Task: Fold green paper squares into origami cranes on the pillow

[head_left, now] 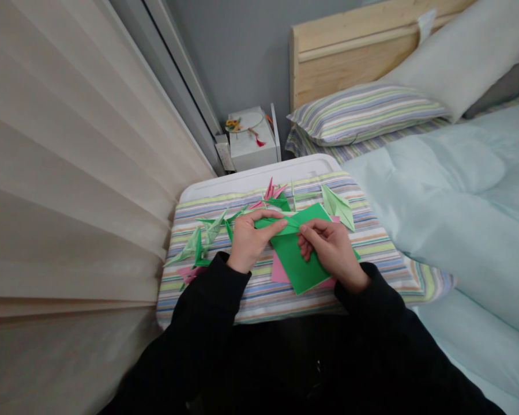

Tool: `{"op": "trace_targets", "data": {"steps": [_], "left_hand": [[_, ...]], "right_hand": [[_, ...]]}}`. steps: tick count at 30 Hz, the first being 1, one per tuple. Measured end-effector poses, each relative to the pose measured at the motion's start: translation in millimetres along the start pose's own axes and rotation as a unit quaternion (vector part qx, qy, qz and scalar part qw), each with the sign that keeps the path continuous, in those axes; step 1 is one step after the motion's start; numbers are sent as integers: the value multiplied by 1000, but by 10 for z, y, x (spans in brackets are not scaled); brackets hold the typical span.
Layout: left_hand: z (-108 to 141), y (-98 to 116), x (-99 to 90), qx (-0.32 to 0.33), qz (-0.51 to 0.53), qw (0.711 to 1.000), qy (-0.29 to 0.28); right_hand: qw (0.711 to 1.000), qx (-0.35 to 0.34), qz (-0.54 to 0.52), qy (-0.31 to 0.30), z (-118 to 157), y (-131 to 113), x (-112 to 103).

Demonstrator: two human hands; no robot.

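Observation:
A sheet of green origami paper (pixel 294 259) lies folded in part across my hands, with a narrow folded strip along its upper edge. My left hand (pixel 251 239) pinches that strip from the left, and my right hand (pixel 332 248) grips the sheet's right side between thumb and fingers. A pink paper sheet (pixel 280 271) shows beneath the green one. Several folded paper cranes surround my hands: a pale green one (pixel 337 206) at the far right, a pink one (pixel 270 192) behind, and another pale green one (pixel 199 242) at the left.
The papers rest on a striped cloth (pixel 263 294) over a white board (pixel 259 176) on the bed. A pale blue duvet (pixel 458 196) and striped pillow (pixel 363 113) lie to the right. A beige curtain (pixel 69 173) hangs left. A white box (pixel 251 141) stands behind.

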State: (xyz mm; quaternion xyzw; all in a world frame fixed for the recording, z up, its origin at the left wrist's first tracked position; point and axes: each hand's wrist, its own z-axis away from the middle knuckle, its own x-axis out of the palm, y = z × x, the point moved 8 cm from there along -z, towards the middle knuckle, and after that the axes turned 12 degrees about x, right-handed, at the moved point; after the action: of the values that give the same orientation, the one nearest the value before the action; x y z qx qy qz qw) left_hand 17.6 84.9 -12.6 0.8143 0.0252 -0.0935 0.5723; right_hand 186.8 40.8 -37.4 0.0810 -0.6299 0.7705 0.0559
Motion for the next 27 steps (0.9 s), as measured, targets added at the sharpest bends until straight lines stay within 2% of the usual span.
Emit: {"op": "trace_targets", "data": {"steps": [9, 15, 21, 27], "left_hand": [[2, 46, 5, 7, 7, 1000, -5], [32, 101, 100, -16, 20, 998, -53], [50, 71, 93, -34, 57, 998, -23], [48, 11, 19, -61, 70, 995, 36]], "right_hand": [[998, 30, -52, 17, -19, 17, -67], [999, 21, -11, -28, 14, -25, 26], [998, 34, 6, -51, 37, -29, 84], [998, 38, 7, -45, 35, 7, 74]]}}
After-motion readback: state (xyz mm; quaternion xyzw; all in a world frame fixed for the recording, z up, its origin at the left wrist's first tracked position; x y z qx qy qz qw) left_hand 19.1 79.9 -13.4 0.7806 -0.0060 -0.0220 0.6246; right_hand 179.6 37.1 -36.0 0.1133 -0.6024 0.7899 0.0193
